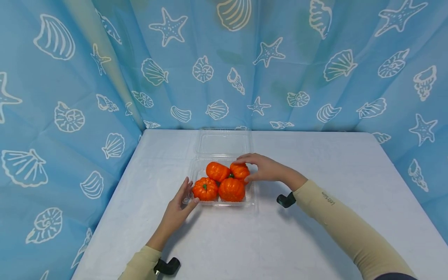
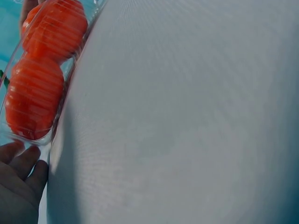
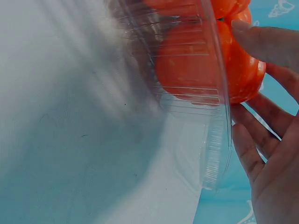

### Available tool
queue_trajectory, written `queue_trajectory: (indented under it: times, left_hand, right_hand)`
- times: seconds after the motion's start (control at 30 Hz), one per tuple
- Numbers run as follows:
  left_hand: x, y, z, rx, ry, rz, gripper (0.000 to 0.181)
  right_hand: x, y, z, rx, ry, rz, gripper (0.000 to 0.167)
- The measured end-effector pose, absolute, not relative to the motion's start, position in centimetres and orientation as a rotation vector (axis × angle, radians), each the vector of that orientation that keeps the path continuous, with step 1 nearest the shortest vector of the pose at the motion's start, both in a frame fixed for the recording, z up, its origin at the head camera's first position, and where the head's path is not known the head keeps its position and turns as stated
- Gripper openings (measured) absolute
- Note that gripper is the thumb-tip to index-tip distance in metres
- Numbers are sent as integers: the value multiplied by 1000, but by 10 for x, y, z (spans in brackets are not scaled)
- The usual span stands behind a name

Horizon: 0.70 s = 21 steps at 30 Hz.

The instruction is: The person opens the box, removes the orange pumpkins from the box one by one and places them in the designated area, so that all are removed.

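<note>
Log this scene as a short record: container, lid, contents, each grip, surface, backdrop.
Container: clear plastic, on white table
Lid: open, behind container
Contents: four orange pumpkins
Left grip: at container's left side, thumb apart from fingers; contact unclear
Right grip: thumb and fingers around back-right pumpkin
Backdrop: blue, white shells and starfish
</note>
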<state>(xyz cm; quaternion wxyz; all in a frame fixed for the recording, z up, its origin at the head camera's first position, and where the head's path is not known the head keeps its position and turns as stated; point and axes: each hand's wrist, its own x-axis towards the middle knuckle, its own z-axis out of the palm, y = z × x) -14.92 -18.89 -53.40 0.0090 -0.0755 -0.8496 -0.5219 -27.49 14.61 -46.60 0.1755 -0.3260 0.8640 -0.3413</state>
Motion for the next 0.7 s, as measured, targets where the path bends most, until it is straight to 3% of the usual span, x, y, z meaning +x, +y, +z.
queue_trajectory:
  times: [0.7]
  left_hand:
    - [-151, -188, -537, -243, -2644, -1650, 85]
  right_hand:
    - [-273, 143, -475, -959, 2517, -976, 61]
